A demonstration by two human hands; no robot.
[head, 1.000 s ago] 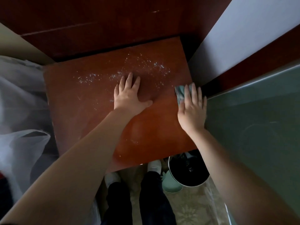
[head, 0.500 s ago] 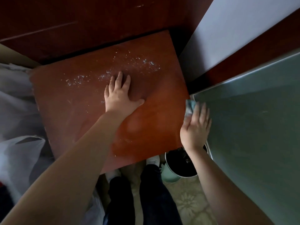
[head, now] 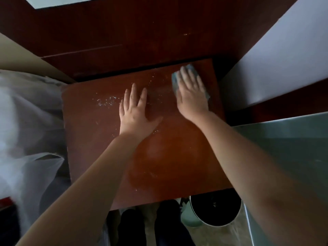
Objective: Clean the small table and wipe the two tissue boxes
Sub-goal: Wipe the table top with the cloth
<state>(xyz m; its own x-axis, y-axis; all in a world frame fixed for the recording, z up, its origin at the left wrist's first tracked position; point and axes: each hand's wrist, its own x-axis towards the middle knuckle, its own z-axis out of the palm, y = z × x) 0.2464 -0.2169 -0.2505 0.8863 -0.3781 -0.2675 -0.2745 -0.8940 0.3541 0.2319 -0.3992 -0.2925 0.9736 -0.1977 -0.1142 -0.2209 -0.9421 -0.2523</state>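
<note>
One white-speckled small table (head: 83, 130) stands before dark wood panelling (head: 124, 29).

A small reddish-brown wooden table (head: 177, 157) bears a scatter of white specks (head: 106, 102) (thickest toward its far side), a left hand (head: 136, 116) lying flat near the middle, and a grey-blue cloth (head: 174, 80) pressed under a right hand (head: 191, 95) at the far right corner.
</note>
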